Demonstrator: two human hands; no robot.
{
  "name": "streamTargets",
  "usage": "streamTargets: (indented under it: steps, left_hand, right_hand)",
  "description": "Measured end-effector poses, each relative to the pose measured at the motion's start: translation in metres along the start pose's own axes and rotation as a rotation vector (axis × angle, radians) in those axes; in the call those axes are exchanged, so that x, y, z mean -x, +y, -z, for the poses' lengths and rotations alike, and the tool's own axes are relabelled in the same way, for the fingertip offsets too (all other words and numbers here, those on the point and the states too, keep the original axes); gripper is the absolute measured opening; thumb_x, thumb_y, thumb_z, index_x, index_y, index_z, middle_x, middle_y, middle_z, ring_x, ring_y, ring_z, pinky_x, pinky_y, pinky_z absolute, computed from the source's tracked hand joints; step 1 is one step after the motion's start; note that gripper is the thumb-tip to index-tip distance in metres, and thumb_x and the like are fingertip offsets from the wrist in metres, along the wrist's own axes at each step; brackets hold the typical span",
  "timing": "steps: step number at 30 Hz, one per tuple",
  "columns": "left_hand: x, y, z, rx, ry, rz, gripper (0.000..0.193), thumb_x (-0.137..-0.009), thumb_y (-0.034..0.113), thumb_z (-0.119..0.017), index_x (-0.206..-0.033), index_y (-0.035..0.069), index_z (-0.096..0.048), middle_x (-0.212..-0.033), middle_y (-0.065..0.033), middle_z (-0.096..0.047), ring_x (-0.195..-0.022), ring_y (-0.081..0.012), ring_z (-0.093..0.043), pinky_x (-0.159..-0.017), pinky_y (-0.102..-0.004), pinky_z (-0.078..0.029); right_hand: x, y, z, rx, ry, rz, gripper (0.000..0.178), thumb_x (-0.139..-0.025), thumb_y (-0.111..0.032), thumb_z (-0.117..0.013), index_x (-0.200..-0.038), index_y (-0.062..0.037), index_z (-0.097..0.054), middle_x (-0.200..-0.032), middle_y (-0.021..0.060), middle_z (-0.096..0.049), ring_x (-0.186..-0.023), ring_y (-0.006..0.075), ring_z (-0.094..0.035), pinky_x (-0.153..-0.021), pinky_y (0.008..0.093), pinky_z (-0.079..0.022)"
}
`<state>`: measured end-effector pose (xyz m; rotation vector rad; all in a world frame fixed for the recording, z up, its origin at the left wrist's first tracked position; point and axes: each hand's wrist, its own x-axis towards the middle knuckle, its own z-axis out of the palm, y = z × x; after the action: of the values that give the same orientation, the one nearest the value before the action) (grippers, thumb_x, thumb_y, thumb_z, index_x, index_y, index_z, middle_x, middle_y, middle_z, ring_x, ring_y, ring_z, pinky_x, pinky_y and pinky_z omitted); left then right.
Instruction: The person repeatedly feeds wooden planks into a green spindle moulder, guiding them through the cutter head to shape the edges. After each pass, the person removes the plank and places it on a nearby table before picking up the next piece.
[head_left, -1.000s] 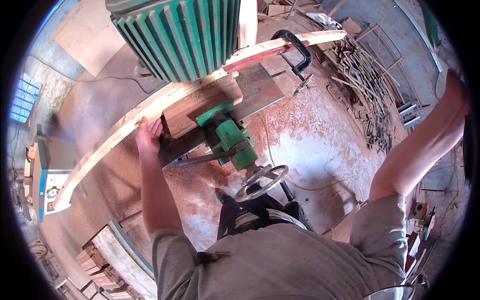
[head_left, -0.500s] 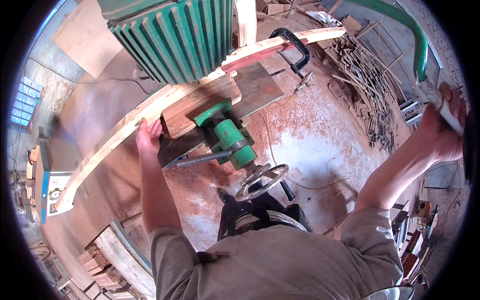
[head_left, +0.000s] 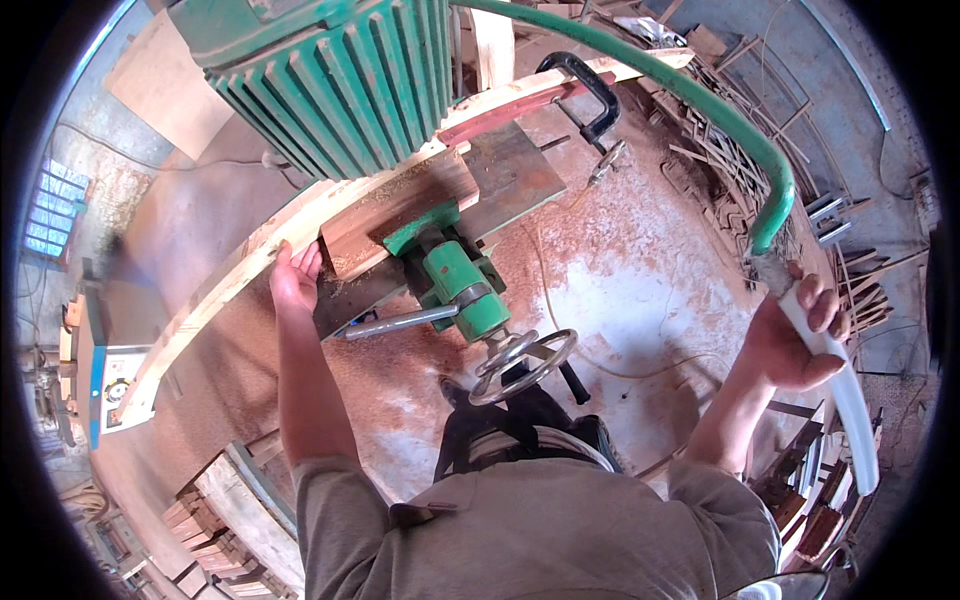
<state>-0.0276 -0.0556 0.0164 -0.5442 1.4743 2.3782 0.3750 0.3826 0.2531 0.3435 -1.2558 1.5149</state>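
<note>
My right hand (head_left: 795, 340) is wrapped round the white-sleeved grip (head_left: 858, 425) of a bent green lever (head_left: 765, 160), on the right. My left hand (head_left: 296, 280) has its fingers stretched out, the tips against a long pale wooden beam (head_left: 215, 275) and close to the end of a brown wooden block (head_left: 355, 225). A green vise jaw (head_left: 422, 228) presses against the near side of the block. Above it stands a green finned motor (head_left: 335, 95), which hides part of the beam. Wood shavings lie on the block.
A black C-clamp (head_left: 598, 100) grips the beam and a reddish strip (head_left: 520, 112). A metal handwheel (head_left: 535, 370) and a grey lever (head_left: 400, 322) project from the vise toward me. Scrap sticks (head_left: 725, 180) are heaped at far right; stacked wood blocks (head_left: 205, 535) sit lower left.
My right hand has pulled the green lever down and inward, toward me. The motor has shifted slightly left and down in view. My left hand stays at the beam.
</note>
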Motion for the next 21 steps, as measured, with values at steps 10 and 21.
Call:
streamTargets:
  steps: [10,21]
  left_hand:
    - [-0.007,-0.002,0.006,0.01,-0.003,0.008,0.043,-0.096,0.034,-0.053,-0.121,-0.002,-0.05,-0.117,-0.0173,-0.06,-0.11,-0.0277,-0.059,-0.09,-0.0356,-0.052]
    - [-0.007,-0.005,0.003,-0.045,0.0,-0.012,0.044,-0.093,0.033,-0.057,-0.123,0.002,-0.049,-0.113,-0.0128,-0.061,-0.107,-0.0256,-0.061,-0.085,-0.0331,-0.052]
  right_hand:
    - [0.092,0.014,0.04,0.192,0.077,-0.243,0.028,-0.088,-0.041,-0.064,-0.107,-0.0218,-0.061,-0.114,0.0105,-0.061,-0.122,0.0385,-0.047,-0.11,0.0567,-0.026]
    - [-0.113,-0.015,-0.05,-0.05,0.08,0.034,0.038,-0.087,-0.042,-0.062,-0.105,-0.0089,-0.06,-0.11,0.0145,-0.063,-0.114,0.031,-0.055,-0.108,0.0558,-0.031]
